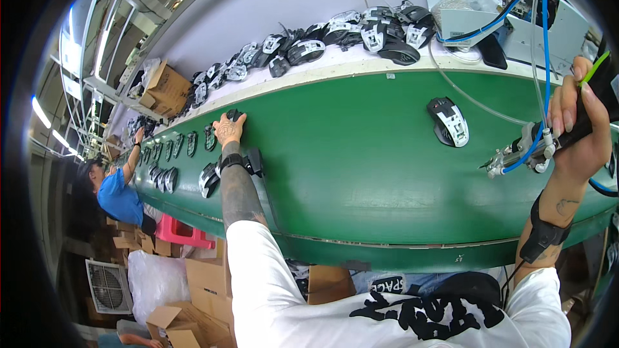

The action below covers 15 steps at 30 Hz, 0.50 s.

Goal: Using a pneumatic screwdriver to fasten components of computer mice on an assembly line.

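mouse shell [233,115] sits at the far edge of the green belt [361,154], under my left hand [227,130], whose fingers curl over it, likely to draw it closer. another mouse shell [447,121] lies alone mid-belt, nothing blocking it. my right hand [578,130] is wrapped tight around an air screwdriver [538,147], blue hose [540,19] trailing up.

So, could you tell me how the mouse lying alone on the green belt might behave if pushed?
The mouse looks like a hollow plastic shell, so probably light. Its flat underside on the smooth belt suggests it would slide, not roll. The open, unfinished top may be somewhat fragile.
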Tool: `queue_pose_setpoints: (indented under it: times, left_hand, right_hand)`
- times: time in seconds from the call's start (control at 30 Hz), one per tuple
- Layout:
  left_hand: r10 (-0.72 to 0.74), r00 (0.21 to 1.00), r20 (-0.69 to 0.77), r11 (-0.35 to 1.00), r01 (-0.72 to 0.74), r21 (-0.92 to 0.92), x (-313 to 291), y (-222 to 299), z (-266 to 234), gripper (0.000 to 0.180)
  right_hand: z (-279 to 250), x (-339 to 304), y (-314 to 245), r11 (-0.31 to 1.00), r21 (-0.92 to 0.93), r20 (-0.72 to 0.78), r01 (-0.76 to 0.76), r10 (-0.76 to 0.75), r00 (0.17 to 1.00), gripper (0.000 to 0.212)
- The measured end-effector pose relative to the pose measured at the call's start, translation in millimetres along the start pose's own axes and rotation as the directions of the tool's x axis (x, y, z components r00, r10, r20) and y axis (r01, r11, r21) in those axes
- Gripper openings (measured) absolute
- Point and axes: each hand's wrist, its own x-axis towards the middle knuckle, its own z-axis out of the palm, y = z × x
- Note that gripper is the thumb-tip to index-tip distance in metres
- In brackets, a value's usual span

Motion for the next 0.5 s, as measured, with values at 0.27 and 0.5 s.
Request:
queue_pose_setpoints:
  times: [0.27,0.5]
  left_hand:
    - [0.117,0.987,0.108,0.992,-0.110,-0.063,-3,-28,5,0.085]
    - [0.352,0.853,0.385,0.893,-0.183,-0.411,-112,101,-33,0.072]
  right_hand:
    - [-1,1,12,0.998,-0.037,-0.083,0.059,-0.062,0.995,0.036]
    - [4,1,8,0.997,-0.043,-0.167,0.068,-0.075,0.983,0.030]
